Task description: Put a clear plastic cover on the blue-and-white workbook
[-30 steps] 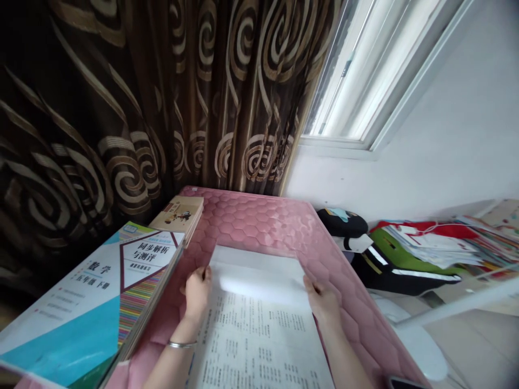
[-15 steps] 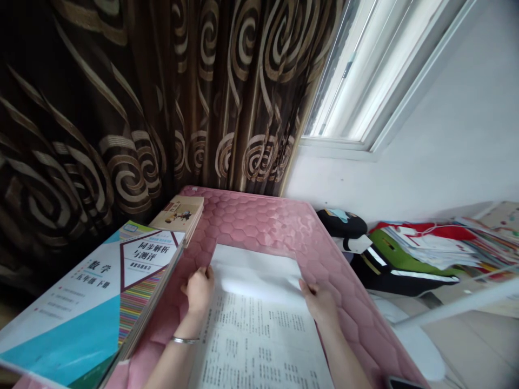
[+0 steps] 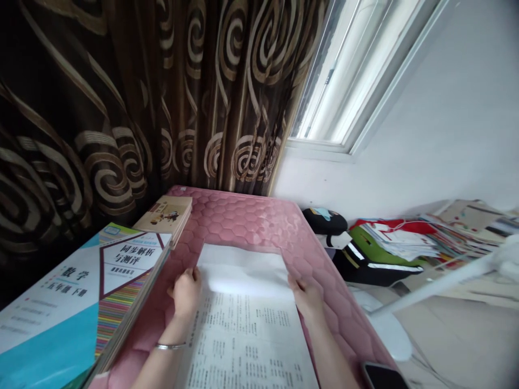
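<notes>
A printed paper sheet lies lengthwise in front of me, with dense rows of text on its near part. Its far part is blank white and looks folded over or curled. My left hand, with a silver bracelet at the wrist, is closed on the sheet's left edge near the fold. On the opposite edge, my right hand pinches the paper at about the same height. Both thumbs are mostly hidden or hard to make out. Beneath the sheet is a pink quilted surface.
Workbooks are stacked at the left, with smaller tan booklets behind them. A phone rests at the near right edge. Beyond the right side are a white stand, a dark-and-green bag and piled papers. A patterned curtain hangs behind.
The whole view has shifted, so everything sits further left and more of the phone shows. Both hands keep their hold on the sheet, which looks much the same.
</notes>
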Action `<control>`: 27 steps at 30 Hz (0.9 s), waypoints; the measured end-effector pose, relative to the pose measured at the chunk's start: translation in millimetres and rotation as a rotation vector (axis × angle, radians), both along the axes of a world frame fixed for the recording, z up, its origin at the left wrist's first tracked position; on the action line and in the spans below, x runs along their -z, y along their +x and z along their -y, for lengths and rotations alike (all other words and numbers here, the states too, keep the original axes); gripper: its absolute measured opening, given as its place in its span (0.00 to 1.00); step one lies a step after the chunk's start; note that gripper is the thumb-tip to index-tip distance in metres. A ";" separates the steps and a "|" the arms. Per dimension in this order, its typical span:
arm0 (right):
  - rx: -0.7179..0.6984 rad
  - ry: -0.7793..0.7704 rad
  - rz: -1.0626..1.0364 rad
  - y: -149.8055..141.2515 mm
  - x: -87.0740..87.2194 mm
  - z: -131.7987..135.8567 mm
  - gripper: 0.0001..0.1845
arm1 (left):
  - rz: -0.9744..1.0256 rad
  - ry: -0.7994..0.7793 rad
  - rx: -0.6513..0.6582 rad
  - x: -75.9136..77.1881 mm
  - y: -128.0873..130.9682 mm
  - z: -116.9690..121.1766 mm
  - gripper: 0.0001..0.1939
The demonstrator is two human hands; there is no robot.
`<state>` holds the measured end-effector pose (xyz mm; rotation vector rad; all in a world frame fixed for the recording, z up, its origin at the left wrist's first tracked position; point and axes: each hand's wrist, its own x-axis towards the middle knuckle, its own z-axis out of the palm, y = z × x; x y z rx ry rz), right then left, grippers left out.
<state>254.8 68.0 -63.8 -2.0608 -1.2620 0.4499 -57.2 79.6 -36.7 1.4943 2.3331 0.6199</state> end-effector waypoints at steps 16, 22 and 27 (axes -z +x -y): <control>-0.013 -0.195 0.150 -14.3 -7.2 -1.1 0.24 | 0.057 -0.022 0.018 -4.6 -1.8 0.5 0.17; 0.011 -0.144 0.029 -7.3 0.0 -1.8 0.27 | 0.042 -0.023 -0.010 -7.6 0.6 -1.4 0.17; 0.000 -0.047 -0.069 -1.8 9.1 -2.5 0.26 | 0.046 -0.013 -0.011 -5.9 0.4 -4.0 0.17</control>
